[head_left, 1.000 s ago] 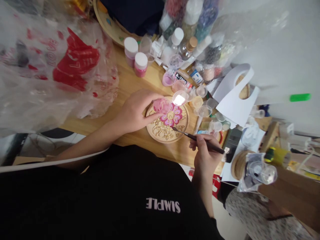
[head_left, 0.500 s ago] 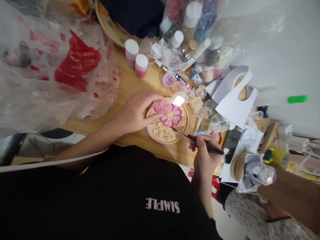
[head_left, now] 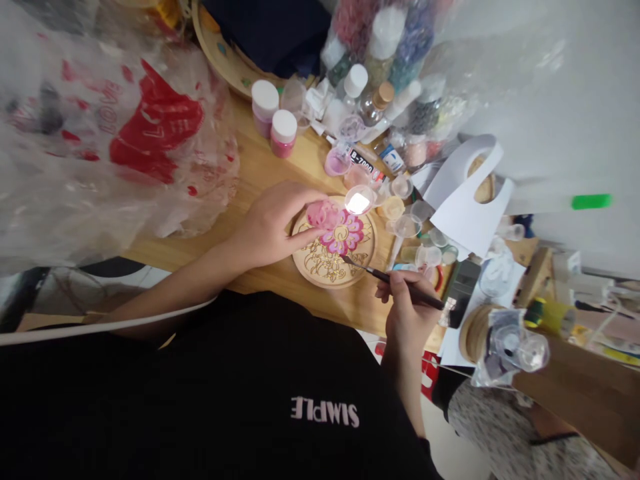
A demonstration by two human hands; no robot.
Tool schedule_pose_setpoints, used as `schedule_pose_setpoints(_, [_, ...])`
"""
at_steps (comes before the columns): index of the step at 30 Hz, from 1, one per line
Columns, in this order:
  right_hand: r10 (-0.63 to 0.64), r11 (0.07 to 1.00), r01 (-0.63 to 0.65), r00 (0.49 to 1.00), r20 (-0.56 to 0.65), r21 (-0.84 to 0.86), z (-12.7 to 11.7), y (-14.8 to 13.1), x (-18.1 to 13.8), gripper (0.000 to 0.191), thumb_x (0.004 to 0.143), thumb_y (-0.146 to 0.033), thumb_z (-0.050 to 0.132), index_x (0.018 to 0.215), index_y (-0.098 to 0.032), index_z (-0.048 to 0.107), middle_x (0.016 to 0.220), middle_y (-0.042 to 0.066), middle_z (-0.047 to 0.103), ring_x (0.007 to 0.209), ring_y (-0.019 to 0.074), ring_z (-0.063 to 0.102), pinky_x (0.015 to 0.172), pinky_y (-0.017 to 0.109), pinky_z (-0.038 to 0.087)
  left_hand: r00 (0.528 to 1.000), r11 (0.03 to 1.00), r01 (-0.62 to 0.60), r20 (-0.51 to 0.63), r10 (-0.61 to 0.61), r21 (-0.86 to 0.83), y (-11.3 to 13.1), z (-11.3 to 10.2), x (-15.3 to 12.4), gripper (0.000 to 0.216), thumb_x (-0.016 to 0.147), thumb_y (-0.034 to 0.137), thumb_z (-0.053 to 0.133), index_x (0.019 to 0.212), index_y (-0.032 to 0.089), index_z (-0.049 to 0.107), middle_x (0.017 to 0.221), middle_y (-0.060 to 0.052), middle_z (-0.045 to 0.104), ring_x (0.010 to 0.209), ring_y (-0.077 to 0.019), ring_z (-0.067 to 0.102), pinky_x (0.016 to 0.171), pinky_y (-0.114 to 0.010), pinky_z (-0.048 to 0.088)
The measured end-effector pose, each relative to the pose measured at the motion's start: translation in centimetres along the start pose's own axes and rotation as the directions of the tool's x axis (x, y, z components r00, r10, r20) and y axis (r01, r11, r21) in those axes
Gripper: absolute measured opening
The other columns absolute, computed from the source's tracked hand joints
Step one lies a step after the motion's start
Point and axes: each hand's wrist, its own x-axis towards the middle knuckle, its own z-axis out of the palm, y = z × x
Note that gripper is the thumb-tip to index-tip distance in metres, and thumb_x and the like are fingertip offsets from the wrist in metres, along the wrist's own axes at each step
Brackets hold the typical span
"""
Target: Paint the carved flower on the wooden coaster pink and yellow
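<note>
Between the thumb and fingers of my left hand (head_left: 273,223) is a small clear cup (head_left: 321,215) with pink stuff in it, over the upper left of a round wooden plaque (head_left: 301,267). The plaque bears gold raised outlines and a flower (head_left: 345,230) filled with pink and lilac; the lower pattern is bare wood colour between the lines. My right hand (head_left: 407,300) grips a dark-handled palette knife (head_left: 381,275) like a pen. Its thin metal tip points at the flower's lower edge; whether it touches the surface I cannot tell.
Small cups (head_left: 393,208), pink jars (head_left: 283,133) and a black glue tube (head_left: 363,159) crowd the table behind the plaque. A plastic bag (head_left: 170,147) stands at the left. Rolls of tape (head_left: 477,333) and a box (head_left: 575,393) lie right, near another person's patterned clothing (head_left: 493,427).
The palette knife's tip has shifted very slightly left along the flower's lower edge, with my right hand following. My left hand and the cup stay in place.
</note>
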Motion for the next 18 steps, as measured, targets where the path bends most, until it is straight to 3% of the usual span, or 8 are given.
schedule_pose_setpoints(18, [-0.038,0.999,0.038,0.999,-0.004,-0.01,0.16,-0.33,0.1,0.019,0.083,-0.035,0.075,0.073,-0.02,0.068,0.054,-0.004,0.064,0.044,0.0104,0.055,0.044,0.025,0.042,1.0,1.0,-0.006,0.0,0.006,-0.004,0.15,-0.15,-0.03,0.029,0.093,0.027,0.071,0.12,0.022,0.062,0.114,-0.009,0.074,0.107,-0.0261,0.071,0.096,-0.042,0.057])
